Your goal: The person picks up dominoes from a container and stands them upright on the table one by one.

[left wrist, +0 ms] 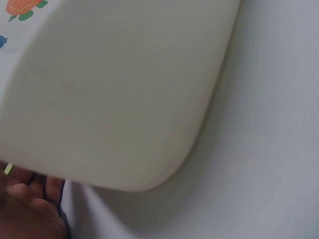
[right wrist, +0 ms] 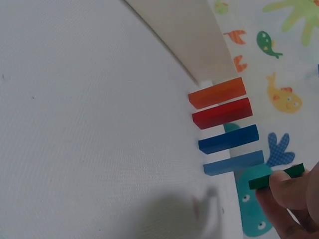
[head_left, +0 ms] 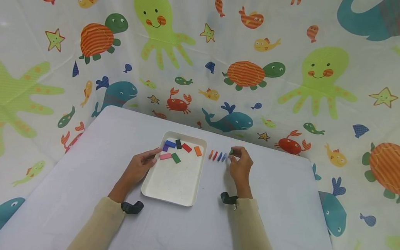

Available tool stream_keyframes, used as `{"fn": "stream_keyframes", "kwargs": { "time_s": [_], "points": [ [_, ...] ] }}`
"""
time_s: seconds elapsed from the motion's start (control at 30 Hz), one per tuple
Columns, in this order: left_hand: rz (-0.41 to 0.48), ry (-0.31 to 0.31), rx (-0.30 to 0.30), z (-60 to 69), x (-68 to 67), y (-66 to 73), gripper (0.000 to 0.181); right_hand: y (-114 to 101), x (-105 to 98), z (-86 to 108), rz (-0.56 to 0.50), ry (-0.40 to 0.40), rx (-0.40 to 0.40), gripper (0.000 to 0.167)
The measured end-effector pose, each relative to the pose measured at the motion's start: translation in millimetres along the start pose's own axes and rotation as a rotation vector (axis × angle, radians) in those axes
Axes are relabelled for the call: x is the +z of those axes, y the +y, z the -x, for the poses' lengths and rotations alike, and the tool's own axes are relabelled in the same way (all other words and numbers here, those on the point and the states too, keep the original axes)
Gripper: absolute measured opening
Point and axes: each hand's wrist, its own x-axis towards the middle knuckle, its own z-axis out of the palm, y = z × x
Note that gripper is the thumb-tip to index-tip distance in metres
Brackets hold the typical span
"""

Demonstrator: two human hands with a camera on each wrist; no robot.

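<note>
Nearest, two tan sleeves (head_left: 259, 235) end at two dark wrist cameras (head_left: 132, 207). Just past them, the left hand (head_left: 138, 168) touches the left rim of one white tray (head_left: 175, 183); I can't tell whether it pinches it. Seven blocks lie toward the tray's far end: a pink block (head_left: 165, 156), a second green block (head_left: 175, 158), a purple block (head_left: 165, 148), and one each of blue, black, red and orange. To the tray's right, four more stand in a row with gaps between: an orange block (right wrist: 218, 93), a red block (right wrist: 223, 113), a blue block (right wrist: 229, 139) and a light blue block (right wrist: 234, 164). The right hand (head_left: 241, 167) narrowly pinches one green block (right wrist: 259, 183) between thumb and fingers, just beside the light blue end. I'd say it's being added to the row; the next move seems to call for squaring it up, then a gentle release. Beyond the table (head_left: 284, 208) hangs a sea-animal cloth (head_left: 198, 55).
</note>
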Motion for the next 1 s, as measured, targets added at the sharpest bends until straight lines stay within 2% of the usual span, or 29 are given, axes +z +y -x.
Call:
{"fn": "stream_keyframes", "kwargs": {
  "time_s": [0.23, 0.47, 1.0],
  "points": [
    [0.008, 0.001, 0.003, 0.0, 0.2, -0.4, 0.047, 3, 2, 0.3, 0.004, -0.031, 0.055, 0.030],
    [0.003, 0.005, 0.005, -1.0, 1.1, -2.2, 0.046, 8, 5, 0.3, 0.008, -0.039, 0.045, 0.030],
    [0.001, 0.003, 0.007, -0.2, 1.1, -1.9, 0.046, 13, 8, 1.2, 0.022, -0.064, 0.096, 0.030]
  ]
}}
